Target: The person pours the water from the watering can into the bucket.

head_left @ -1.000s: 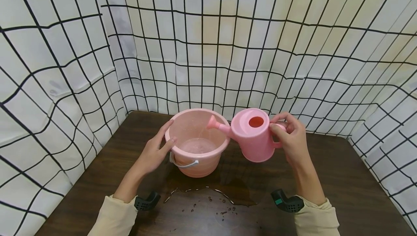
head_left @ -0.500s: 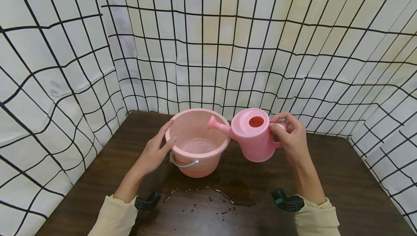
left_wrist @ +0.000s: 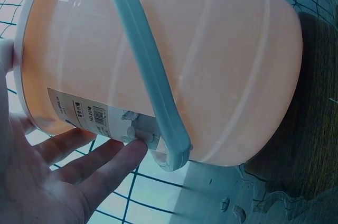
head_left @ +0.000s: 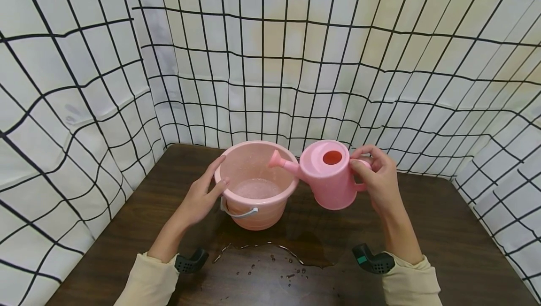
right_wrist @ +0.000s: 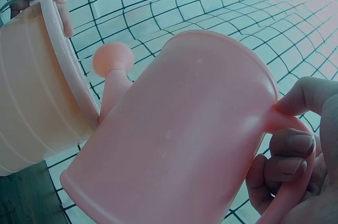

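My left hand [head_left: 202, 199] holds the left rim of a pale pink bucket [head_left: 258, 214], its thumb over the rim and its fingers along the outer wall. In the left wrist view those fingers lie by a printed label [left_wrist: 87, 109], near the bucket's pale bail handle [left_wrist: 143, 57]. Shallow water [head_left: 255, 188] shows in the bucket. A pink watering can [head_left: 329, 188] is gripped by its side handle in my right hand [head_left: 383, 179]. Its body leans slightly toward the bucket, and the spout's rose [head_left: 276, 158] reaches over the bucket's right rim.
On the dark wooden table [head_left: 439, 231] a puddle [head_left: 304, 249] spreads in front of the bucket, with scattered drops nearer me. White cloth with a black grid [head_left: 329, 76] walls in the back and sides. Each wrist carries a black camera [head_left: 374, 261].
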Action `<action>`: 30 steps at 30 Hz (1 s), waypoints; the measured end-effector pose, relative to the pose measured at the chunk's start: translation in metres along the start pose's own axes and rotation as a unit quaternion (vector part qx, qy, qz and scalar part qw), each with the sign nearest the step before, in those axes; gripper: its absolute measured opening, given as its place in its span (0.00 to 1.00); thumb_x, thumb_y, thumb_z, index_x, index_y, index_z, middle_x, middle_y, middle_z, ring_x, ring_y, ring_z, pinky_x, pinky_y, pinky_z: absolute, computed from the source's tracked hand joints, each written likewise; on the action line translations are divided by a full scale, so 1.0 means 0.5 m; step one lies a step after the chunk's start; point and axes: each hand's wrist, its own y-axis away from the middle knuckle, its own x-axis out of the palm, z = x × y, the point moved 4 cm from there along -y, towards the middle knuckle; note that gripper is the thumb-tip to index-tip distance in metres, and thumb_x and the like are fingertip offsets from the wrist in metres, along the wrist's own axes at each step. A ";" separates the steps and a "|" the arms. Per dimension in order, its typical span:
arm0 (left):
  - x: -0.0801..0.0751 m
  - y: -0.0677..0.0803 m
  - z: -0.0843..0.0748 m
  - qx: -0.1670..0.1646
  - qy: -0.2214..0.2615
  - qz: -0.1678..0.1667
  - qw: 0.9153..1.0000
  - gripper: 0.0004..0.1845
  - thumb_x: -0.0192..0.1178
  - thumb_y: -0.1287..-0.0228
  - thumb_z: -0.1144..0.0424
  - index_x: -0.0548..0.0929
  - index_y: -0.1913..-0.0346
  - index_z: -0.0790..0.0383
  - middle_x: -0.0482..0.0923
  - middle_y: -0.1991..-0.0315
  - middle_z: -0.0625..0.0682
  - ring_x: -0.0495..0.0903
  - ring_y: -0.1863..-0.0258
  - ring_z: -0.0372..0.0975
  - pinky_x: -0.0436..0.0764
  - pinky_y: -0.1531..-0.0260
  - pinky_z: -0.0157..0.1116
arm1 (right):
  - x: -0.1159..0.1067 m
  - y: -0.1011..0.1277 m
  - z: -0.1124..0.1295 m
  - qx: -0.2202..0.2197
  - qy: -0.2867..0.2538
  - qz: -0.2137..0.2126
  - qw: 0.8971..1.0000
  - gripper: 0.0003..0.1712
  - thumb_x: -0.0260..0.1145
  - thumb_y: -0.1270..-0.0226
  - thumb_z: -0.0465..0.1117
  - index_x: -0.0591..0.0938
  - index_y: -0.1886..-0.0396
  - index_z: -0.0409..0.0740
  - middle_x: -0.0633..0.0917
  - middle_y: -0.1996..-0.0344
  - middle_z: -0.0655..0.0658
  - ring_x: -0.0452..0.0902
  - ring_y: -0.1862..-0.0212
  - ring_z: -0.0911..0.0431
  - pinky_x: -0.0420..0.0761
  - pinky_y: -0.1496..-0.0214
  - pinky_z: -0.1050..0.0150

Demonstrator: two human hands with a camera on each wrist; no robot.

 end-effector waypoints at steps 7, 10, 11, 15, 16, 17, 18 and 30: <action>0.000 0.000 -0.002 -0.001 0.000 0.000 1.000 0.33 0.48 0.27 0.54 0.51 0.23 0.47 0.54 0.24 0.57 0.59 0.27 0.56 0.62 0.35 0.62 | 0.000 0.000 0.001 -0.001 0.003 -0.001 1.000 0.05 0.59 0.33 0.30 0.77 0.62 0.42 0.86 0.75 0.53 0.84 0.71 0.61 0.85 0.73 0.55; 0.000 0.001 -0.002 -0.002 0.001 0.001 1.000 0.33 0.48 0.27 0.54 0.51 0.23 0.46 0.54 0.24 0.56 0.59 0.27 0.56 0.62 0.35 0.62 | 0.000 0.000 0.001 -0.002 0.004 0.001 1.000 0.04 0.59 0.33 0.30 0.77 0.62 0.41 0.86 0.74 0.53 0.84 0.70 0.60 0.85 0.73 0.55; 0.000 0.001 -0.002 -0.002 0.002 0.001 1.000 0.33 0.48 0.27 0.54 0.51 0.23 0.46 0.54 0.24 0.56 0.59 0.27 0.56 0.62 0.35 0.62 | 0.000 0.000 0.001 -0.002 0.004 0.001 1.000 0.04 0.59 0.33 0.30 0.77 0.62 0.41 0.86 0.74 0.53 0.84 0.70 0.60 0.85 0.73 0.55; 0.000 0.001 -0.002 -0.003 0.002 0.002 1.000 0.33 0.48 0.27 0.54 0.51 0.23 0.46 0.54 0.24 0.56 0.59 0.27 0.56 0.62 0.35 0.62 | 0.000 -0.001 0.001 -0.002 0.005 0.003 1.000 0.04 0.59 0.33 0.30 0.77 0.62 0.41 0.86 0.74 0.53 0.83 0.70 0.60 0.85 0.73 0.55; 0.000 0.001 -0.002 -0.003 0.002 0.002 1.000 0.33 0.48 0.27 0.54 0.51 0.23 0.46 0.54 0.24 0.56 0.59 0.27 0.55 0.62 0.35 0.62 | 0.000 -0.001 0.001 -0.002 0.005 0.003 1.000 0.04 0.59 0.33 0.30 0.77 0.62 0.41 0.86 0.74 0.53 0.83 0.70 0.60 0.85 0.73 0.55; 0.000 0.001 -0.002 -0.003 0.002 0.002 1.000 0.33 0.48 0.27 0.54 0.51 0.23 0.46 0.54 0.24 0.56 0.59 0.27 0.55 0.63 0.35 0.62 | 0.000 -0.001 0.001 -0.003 0.005 0.004 1.000 0.04 0.59 0.33 0.30 0.77 0.62 0.41 0.86 0.74 0.53 0.83 0.70 0.60 0.85 0.73 0.55; 0.000 0.001 -0.002 -0.004 0.003 0.003 1.000 0.33 0.48 0.27 0.54 0.51 0.23 0.45 0.54 0.24 0.56 0.59 0.27 0.55 0.63 0.35 0.62 | 0.000 -0.002 0.001 -0.004 0.005 0.004 1.000 0.04 0.59 0.33 0.30 0.77 0.62 0.41 0.86 0.74 0.52 0.83 0.70 0.60 0.85 0.73 0.55; 0.001 0.002 -0.003 -0.005 0.007 0.005 1.000 0.33 0.48 0.27 0.54 0.51 0.23 0.46 0.54 0.24 0.56 0.60 0.28 0.55 0.64 0.35 0.62 | 0.000 -0.004 0.003 -0.001 0.016 0.007 1.000 0.04 0.59 0.33 0.31 0.77 0.62 0.42 0.86 0.73 0.53 0.83 0.69 0.60 0.85 0.72 0.56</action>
